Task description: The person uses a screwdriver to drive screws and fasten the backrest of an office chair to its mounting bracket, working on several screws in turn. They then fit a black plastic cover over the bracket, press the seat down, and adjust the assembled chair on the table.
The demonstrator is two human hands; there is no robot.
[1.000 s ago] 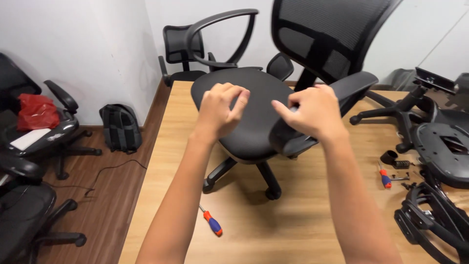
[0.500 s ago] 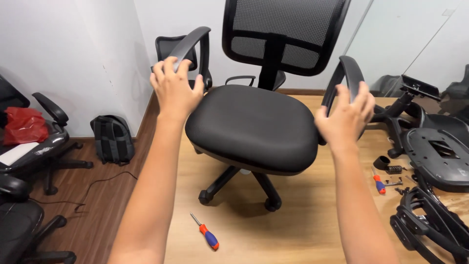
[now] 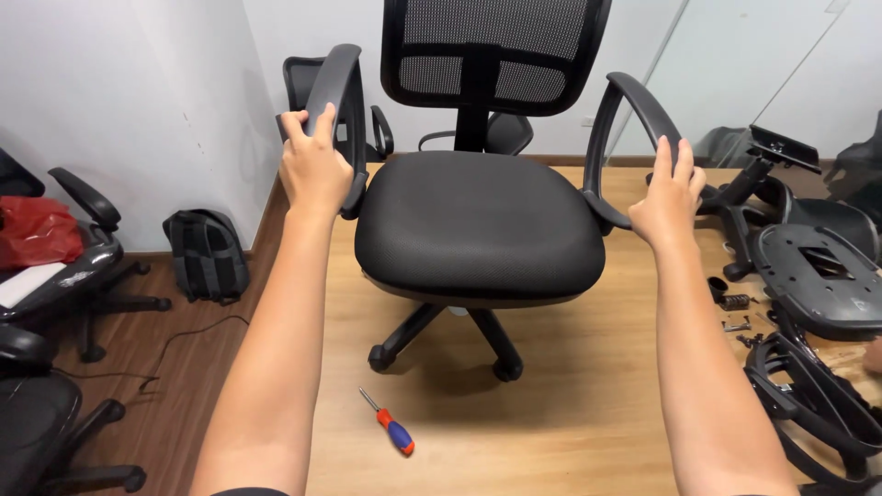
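Observation:
A black office chair (image 3: 478,225) with a mesh back stands upright on its castors on a light wooden platform (image 3: 588,413). My left hand (image 3: 315,165) is closed around its left armrest (image 3: 338,87). My right hand (image 3: 669,191) grips the right armrest (image 3: 634,106). Both of my arms reach forward on either side of the padded seat. A red and blue screwdriver (image 3: 390,427) lies on the platform in front of the chair's base.
Loose chair parts, a seat plate (image 3: 818,276) and small screws (image 3: 735,317) lie at the right. A black backpack (image 3: 207,253) leans on the left wall. Other office chairs (image 3: 64,276) stand at the left, one holding a red bag (image 3: 37,230). Another chair (image 3: 312,83) stands behind.
The chair has swung from tilted to upright, facing me. My hands went from the seat out to the two armrests and took hold of them.

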